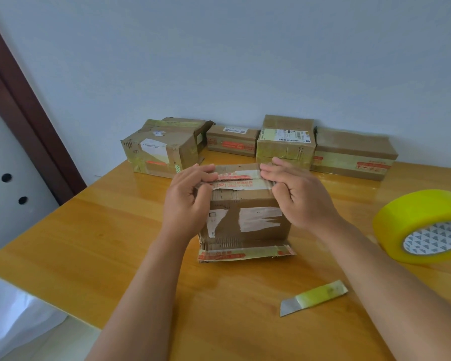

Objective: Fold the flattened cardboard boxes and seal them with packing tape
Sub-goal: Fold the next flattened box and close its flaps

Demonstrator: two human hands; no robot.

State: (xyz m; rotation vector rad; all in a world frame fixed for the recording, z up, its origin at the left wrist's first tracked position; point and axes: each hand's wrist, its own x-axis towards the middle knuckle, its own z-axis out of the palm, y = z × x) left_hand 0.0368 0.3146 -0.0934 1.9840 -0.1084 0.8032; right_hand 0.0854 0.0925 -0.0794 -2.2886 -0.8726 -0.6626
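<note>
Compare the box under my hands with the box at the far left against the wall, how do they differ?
The box under your hands stands upright mid-table, while the far-left box lies on its side by the wall. Yours has both top flaps held together by your left hand and right hand; the far-left one is untouched, one end flap open. Both are worn brown cardboard with old tape and torn labels.

glossy wooden table (115, 230), worn cardboard box (245, 225)
</note>
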